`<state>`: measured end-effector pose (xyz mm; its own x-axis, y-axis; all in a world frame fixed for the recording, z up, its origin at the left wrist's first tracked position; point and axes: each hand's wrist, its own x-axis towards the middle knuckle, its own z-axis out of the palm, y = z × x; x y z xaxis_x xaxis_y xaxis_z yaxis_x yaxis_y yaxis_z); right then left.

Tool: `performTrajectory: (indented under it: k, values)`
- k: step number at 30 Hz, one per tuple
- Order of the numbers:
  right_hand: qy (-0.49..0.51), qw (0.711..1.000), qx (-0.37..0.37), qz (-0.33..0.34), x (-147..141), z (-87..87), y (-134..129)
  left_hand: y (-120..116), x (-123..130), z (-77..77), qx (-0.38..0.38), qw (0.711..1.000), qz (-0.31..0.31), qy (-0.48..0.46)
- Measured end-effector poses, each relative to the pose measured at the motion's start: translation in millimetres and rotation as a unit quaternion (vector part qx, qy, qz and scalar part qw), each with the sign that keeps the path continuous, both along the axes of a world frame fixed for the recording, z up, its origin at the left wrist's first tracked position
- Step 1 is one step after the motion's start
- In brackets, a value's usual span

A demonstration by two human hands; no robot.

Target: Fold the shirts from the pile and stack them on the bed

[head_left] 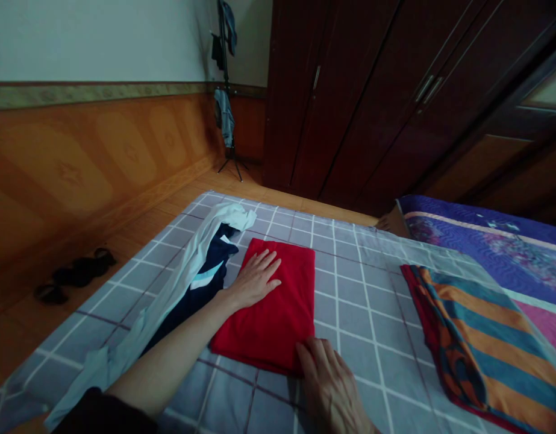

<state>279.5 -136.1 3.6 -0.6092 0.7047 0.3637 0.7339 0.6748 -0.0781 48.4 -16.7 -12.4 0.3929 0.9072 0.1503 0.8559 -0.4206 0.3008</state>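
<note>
A red garment [284, 307], folded into a neat rectangle, lies on the grey checked bed sheet [350, 289]. My left hand [256, 279] rests flat on its upper left part with the fingers spread. At the lower right corner of the red cloth is my right hand [329, 386], its fingers bent and close together at the edge; whether cloth is pinched under them is hidden. Left of the red garment, white and navy clothes [209, 271] lie loosely in a long heap, partly behind my left forearm.
An orange and teal striped folded garment [494, 331] lies on red cloth at the right. Beyond it is a purple floral mattress [485, 235]. Dark wardrobes [350, 90] and a coat stand [226, 78] stand behind. Black items [79, 271] lie on the floor at left.
</note>
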Motion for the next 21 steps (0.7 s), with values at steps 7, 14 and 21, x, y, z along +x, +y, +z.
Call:
performTrajectory:
  k: [7, 14, 21]
  values:
    - [0.058, 0.997, -0.042, 0.005, 2, -10.5, -11, 2, -5, -2.2, 0.000, 0.999, -0.015, 0.039]
    - [0.049, 0.996, -0.075, 0.005, 2, -10.1, -17, 1, -4, -4.7, 0.009, 0.998, -0.035, 0.056]
    - [-0.034, 0.992, -0.116, 0.042, 7, -7.9, -9, 1, 0, -2.8, -0.011, 0.998, -0.033, 0.049]
